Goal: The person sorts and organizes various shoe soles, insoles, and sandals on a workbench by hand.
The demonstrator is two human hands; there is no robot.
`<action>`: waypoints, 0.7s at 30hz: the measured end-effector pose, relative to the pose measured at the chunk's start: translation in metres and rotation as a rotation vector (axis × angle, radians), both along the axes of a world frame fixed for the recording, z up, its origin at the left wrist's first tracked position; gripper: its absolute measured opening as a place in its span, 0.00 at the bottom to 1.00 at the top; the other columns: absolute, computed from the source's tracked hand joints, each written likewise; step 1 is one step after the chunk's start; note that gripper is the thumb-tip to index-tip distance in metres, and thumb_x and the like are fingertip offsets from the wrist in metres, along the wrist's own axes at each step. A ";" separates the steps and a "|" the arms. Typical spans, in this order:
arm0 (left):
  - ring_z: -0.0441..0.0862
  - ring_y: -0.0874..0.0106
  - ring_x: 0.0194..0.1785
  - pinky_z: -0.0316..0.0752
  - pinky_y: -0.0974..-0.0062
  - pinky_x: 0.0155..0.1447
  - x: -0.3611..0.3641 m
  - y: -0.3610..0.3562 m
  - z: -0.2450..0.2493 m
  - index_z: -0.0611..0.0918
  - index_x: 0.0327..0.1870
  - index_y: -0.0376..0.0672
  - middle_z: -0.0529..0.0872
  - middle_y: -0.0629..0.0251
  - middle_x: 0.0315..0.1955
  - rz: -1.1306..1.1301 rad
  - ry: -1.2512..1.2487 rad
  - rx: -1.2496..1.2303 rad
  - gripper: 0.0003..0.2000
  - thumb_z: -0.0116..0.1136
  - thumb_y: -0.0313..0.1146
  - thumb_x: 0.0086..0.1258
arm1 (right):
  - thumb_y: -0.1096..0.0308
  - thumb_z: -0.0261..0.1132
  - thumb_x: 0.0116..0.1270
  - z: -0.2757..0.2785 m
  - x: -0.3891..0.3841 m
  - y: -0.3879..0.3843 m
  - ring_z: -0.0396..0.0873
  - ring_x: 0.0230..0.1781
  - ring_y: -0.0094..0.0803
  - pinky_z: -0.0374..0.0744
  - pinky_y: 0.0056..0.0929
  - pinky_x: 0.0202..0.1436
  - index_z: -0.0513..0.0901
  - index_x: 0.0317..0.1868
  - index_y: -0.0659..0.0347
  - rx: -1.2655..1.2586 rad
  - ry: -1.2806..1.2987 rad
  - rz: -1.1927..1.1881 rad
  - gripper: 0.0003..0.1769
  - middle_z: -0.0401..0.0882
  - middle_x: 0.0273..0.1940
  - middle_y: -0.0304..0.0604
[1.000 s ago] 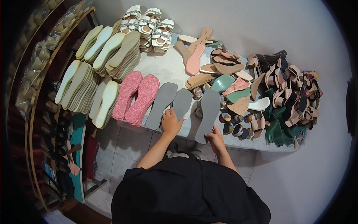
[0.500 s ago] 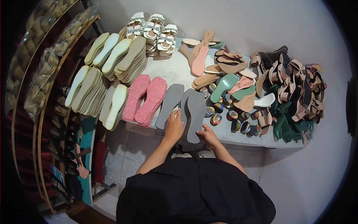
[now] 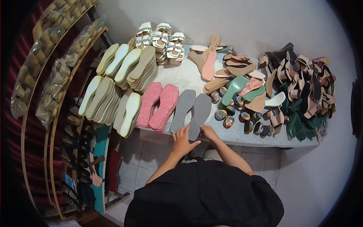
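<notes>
Two grey shoe soles lie side by side at the table's front edge: the left grey sole (image 3: 183, 108) and the right grey sole (image 3: 202, 109), both with heels toward me. My left hand (image 3: 183, 141) rests at their heel ends, thumb and fingers spread apart. At the right sole's heel edge, my right hand (image 3: 208, 132) has its fingers closed on the rim; part of its grip is hidden. Just left of the grey pair stand stacks of speckled pink soles (image 3: 164, 108).
Stacks of beige soles (image 3: 104, 100) fill the table's left side, with white sandals (image 3: 160, 38) behind. On the right are loose insoles (image 3: 233, 89), multicoloured heels (image 3: 228, 122) and piled sandals (image 3: 302, 83). A shelf rack (image 3: 56, 113) with bagged heels stands left.
The right grey sole, raised and tilted before, now lies lower beside the left one. My left hand has moved from between the soles to their heels and spread its fingers. The view shifted slightly.
</notes>
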State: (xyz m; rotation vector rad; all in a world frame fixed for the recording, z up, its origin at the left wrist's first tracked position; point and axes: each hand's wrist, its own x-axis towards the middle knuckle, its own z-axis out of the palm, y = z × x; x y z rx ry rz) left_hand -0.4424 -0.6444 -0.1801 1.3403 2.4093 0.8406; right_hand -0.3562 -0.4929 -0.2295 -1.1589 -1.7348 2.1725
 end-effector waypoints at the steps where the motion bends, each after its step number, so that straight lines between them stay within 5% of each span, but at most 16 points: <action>1: 0.60 0.58 0.66 0.43 0.33 0.66 0.000 0.003 -0.007 0.65 0.64 0.40 0.68 0.56 0.58 0.003 0.018 0.001 0.39 0.66 0.51 0.53 | 0.58 0.52 0.70 0.002 -0.001 0.001 0.70 0.22 0.25 0.68 0.25 0.27 0.76 0.29 0.61 0.024 -0.015 -0.015 0.17 0.72 0.22 0.36; 5: 0.60 0.60 0.66 0.42 0.30 0.64 -0.005 0.011 -0.027 0.66 0.64 0.40 0.68 0.58 0.58 -0.004 0.081 -0.035 0.37 0.64 0.49 0.56 | 0.55 0.53 0.69 -0.021 -0.004 0.017 0.70 0.25 0.25 0.67 0.25 0.30 0.76 0.27 0.60 0.072 -0.105 0.049 0.18 0.72 0.23 0.36; 8: 0.61 0.61 0.65 0.40 0.31 0.65 -0.004 0.013 -0.012 0.66 0.63 0.41 0.69 0.58 0.58 0.020 0.095 -0.025 0.37 0.66 0.48 0.54 | 0.53 0.51 0.69 -0.025 -0.005 0.023 0.72 0.30 0.28 0.68 0.30 0.43 0.79 0.31 0.61 0.123 -0.150 0.090 0.20 0.74 0.24 0.38; 11: 0.62 0.61 0.65 0.39 0.32 0.64 -0.005 0.013 -0.010 0.67 0.63 0.41 0.70 0.58 0.57 0.015 0.076 -0.060 0.37 0.67 0.48 0.53 | 0.50 0.49 0.69 -0.038 -0.008 0.030 0.76 0.39 0.34 0.59 0.48 0.59 0.82 0.36 0.61 0.236 -0.261 0.193 0.23 0.79 0.30 0.41; 15: 0.62 0.62 0.65 0.40 0.32 0.64 -0.006 0.012 -0.020 0.68 0.62 0.41 0.70 0.60 0.57 -0.003 0.147 -0.072 0.36 0.67 0.47 0.52 | 0.45 0.46 0.69 -0.027 -0.009 0.027 0.78 0.50 0.44 0.39 0.75 0.58 0.84 0.41 0.54 0.350 -0.385 0.277 0.26 0.84 0.42 0.43; 21: 0.62 0.63 0.65 0.41 0.31 0.62 -0.007 0.013 -0.020 0.69 0.61 0.42 0.70 0.61 0.56 -0.014 0.193 -0.097 0.35 0.66 0.46 0.52 | 0.45 0.45 0.69 0.017 -0.012 0.018 0.77 0.52 0.47 0.46 0.70 0.58 0.84 0.45 0.46 0.628 -0.563 0.326 0.23 0.82 0.47 0.43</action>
